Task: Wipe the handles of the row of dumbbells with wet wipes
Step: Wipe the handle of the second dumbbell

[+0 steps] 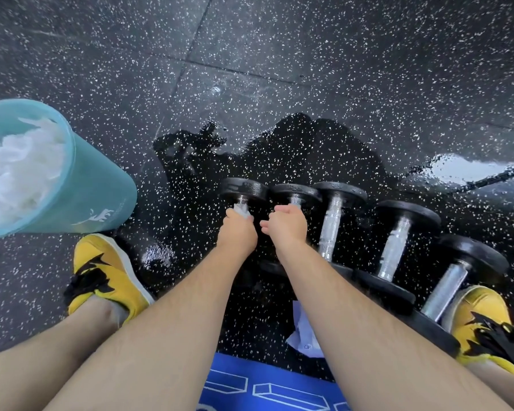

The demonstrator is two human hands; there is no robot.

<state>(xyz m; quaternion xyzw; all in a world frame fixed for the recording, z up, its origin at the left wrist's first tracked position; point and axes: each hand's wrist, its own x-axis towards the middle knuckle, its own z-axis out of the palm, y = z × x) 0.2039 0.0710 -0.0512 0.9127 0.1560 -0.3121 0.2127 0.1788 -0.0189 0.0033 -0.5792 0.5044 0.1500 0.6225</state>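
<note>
Five dumbbells [330,226] lie in a row on the floor [279,54]; the left hand [238,232], curled round a wipe [243,211], seems to be rubbing the leftmost handle [241,200] while the right hand [285,225] grips the second handle [296,199], likely next for wiping.

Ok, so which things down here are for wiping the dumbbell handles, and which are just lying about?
For the job: row of dumbbells; wet wipe, held by the left hand on the first handle; right hand, gripping the second handle; teal bin of crumpled white sheets.
Just there: yellow shoes; pale packet; puddle.
</note>
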